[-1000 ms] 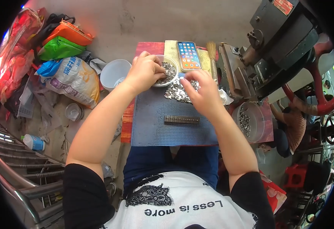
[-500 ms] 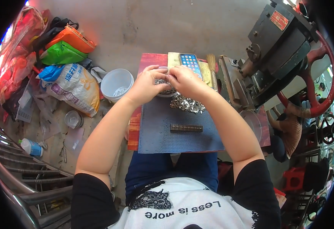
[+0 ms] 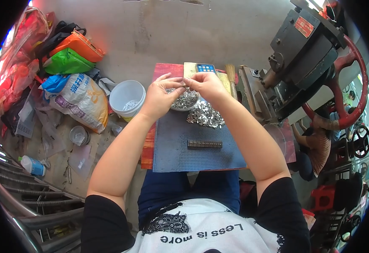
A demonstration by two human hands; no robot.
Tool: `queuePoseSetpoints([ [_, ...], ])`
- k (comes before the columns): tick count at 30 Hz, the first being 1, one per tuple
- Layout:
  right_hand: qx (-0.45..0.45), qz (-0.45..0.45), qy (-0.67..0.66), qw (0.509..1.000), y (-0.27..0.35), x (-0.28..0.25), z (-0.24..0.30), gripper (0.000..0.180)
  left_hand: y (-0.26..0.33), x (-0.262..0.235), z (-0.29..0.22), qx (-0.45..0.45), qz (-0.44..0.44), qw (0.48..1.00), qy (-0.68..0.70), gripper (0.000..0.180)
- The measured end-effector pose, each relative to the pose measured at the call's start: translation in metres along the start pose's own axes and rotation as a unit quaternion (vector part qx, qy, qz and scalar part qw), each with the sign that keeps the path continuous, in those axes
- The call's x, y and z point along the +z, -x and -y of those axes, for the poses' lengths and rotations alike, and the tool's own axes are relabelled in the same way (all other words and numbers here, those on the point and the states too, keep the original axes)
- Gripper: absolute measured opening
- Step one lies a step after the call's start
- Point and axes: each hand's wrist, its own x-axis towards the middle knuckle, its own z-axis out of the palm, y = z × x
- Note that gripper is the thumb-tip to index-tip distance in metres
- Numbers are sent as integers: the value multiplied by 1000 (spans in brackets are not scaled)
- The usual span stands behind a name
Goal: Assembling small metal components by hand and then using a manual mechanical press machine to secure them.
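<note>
Hovering both hands over the small round bowl of little silvery metal pieces [image 3: 185, 99], I've got my left hand [image 3: 161, 98] and my right hand [image 3: 205, 86] close together, fingertips nearly meeting just above the bowl's far rim. My left grip looks pinched, thumb against forefinger, but what sits between them is too small to make out. My right grip is curled the same way, fingers drawn together, and I cannot tell whether anything is clamped in it.

The bowl rests at the far edge of the dark blue-grey textured mat [image 3: 197, 147], which covers the red board worktop [image 3: 146, 147] across my lap. Just beside the bowl, on the right, lies a loose heap of shiny metal pieces [image 3: 206, 116] spread on the mat. Nearer to me, well apart from the heap, a short dark metal bar [image 3: 204, 144] lies crosswise on the mat.

Beyond my hands a smartphone with a lit screen [image 3: 205, 67] lies flat, and a straw-bristled brush [image 3: 230, 76] lies just right of it. On the floor to my left stands a white plastic bucket [image 3: 127, 97], near a printed white sack [image 3: 81, 101]. To my right stands a dark grey press machine with a red handwheel [image 3: 315, 55].
</note>
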Motion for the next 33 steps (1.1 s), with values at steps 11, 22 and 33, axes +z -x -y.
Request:
queuePoseSetpoints([
  [11,-7,-39,-3,999,5,10,-1,19,5,4,-11,33,-51,974,-217,23],
  [22,6,16,-3,1000,23,-5,3,23,20,1,-22,92,-142,966,-193,21],
  [33,13,76,141,987,109,10,-47,23,133,37,-51,-85,25,981,-173,31],
])
